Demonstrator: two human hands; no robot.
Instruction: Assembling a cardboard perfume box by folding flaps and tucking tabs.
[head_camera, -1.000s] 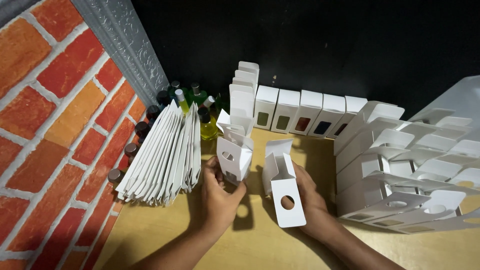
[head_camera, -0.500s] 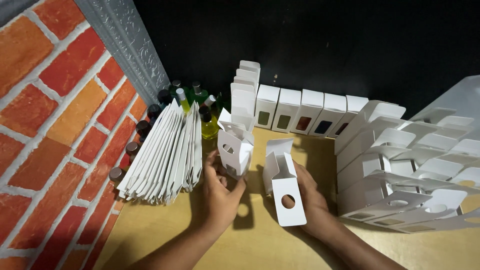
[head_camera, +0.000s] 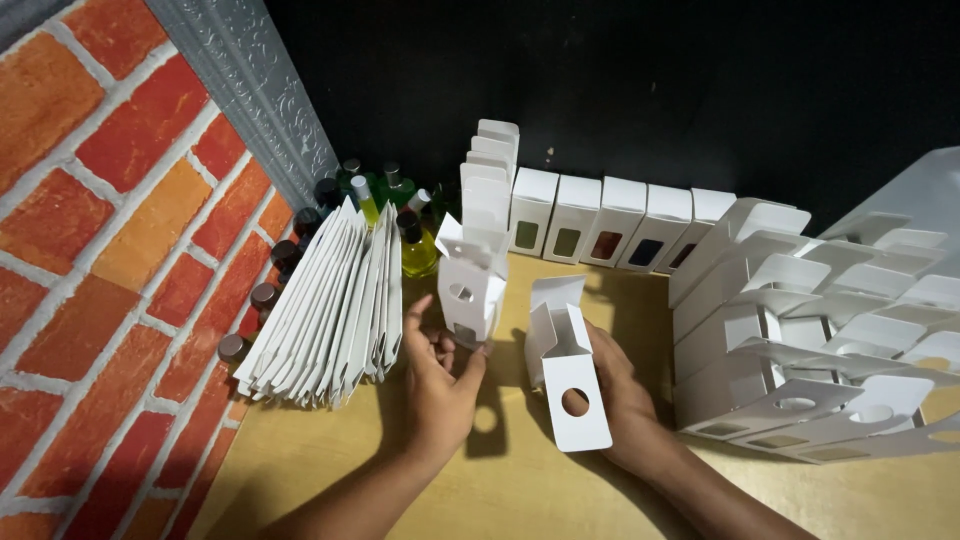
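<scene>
While both hands are busy at the middle of the bench, here is how it stands.

Left hand (head_camera: 440, 375): fingers curled up around the foot of a small white carton (head_camera: 470, 290), grasping it upright, top flaps splayed open, a round window on its face.

Right hand (head_camera: 610, 385): gripping a second white carton (head_camera: 565, 375) from behind, tilted toward the camera, its long flap with a round hole hanging forward and down.

Step in hand: by my read, carton forming — each hand has one box popped into shape, neither closed.

Next move calls for: probably tucking the loose flaps, which needs a thumb freed while the body is kept square.

Where the cartons lie: just apart from each other, the left one a little farther back, both above the bench (head_camera: 520, 490).

Left of the hands: a fanned stack of flat white blanks (head_camera: 335, 300) leaning by the brick wall (head_camera: 110, 230).

Behind: small bottles (head_camera: 415, 245) with dark caps, then a row of finished boxes (head_camera: 610, 220) upright along the black backdrop.

Right: a heap of open-flapped cartons (head_camera: 820, 330), near the right hand.
</scene>
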